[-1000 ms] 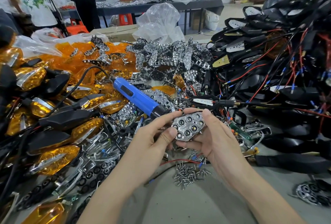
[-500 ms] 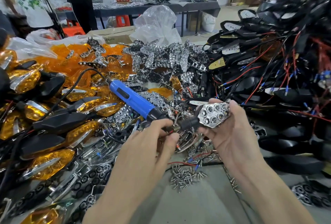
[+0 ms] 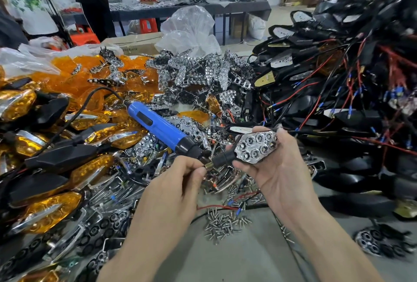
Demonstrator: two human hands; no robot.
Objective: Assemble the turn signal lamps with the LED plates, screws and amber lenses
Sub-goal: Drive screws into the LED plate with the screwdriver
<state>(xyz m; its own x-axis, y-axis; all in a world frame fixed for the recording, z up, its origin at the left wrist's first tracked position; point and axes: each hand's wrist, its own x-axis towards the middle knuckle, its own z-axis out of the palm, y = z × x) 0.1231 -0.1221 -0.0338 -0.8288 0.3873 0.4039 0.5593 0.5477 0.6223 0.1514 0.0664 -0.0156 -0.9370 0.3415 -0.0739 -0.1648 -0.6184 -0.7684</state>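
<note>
Our right hand (image 3: 282, 175) grips the lamp (image 3: 225, 157) (chrome LED plate (image 3: 256, 146) facing up). Our left hand (image 3: 178, 187) curls just beside the blue screwdriver (image 3: 162, 128); whether it grips anything, we cannot tell.

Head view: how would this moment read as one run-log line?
right hand: holds lamp, LED plate showing | left hand: fingertips at stalk tip, grip unclear | blue screwdriver: nose by left hand | screws: loose heap

Clear plastic bag (image 3: 189, 30) beside cardboard box (image 3: 135, 43)
</note>
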